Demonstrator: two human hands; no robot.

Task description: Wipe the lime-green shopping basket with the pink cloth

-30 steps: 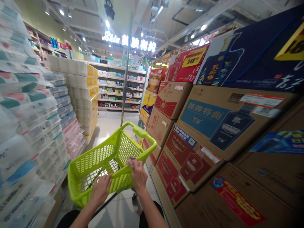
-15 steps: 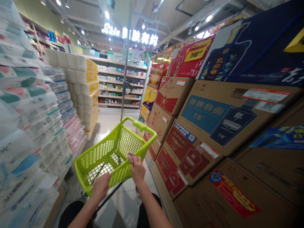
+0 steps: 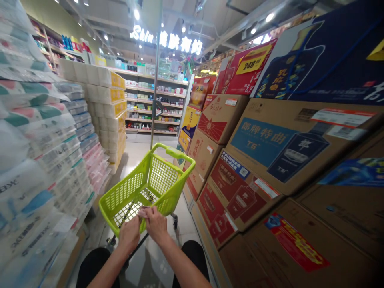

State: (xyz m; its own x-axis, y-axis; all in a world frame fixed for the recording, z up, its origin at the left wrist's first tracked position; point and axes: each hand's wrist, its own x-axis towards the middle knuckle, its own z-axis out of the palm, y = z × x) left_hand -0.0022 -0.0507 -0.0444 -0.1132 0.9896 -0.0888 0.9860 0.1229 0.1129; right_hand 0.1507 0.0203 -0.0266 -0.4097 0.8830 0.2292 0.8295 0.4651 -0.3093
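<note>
Basket (image 3: 170,200) of perforated plastic; right fingers (image 3: 154,218) pinch crumpled wad (image 3: 143,212).

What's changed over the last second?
Right hand moved left along the near side of the green basket, carrying the crumpled pinkish thing; it's now beside the left hand. The basket's left end shifted rightward in the picture. No clear release. Left hand stays at the near side; stacked cartons and paper packs unchanged.
</note>
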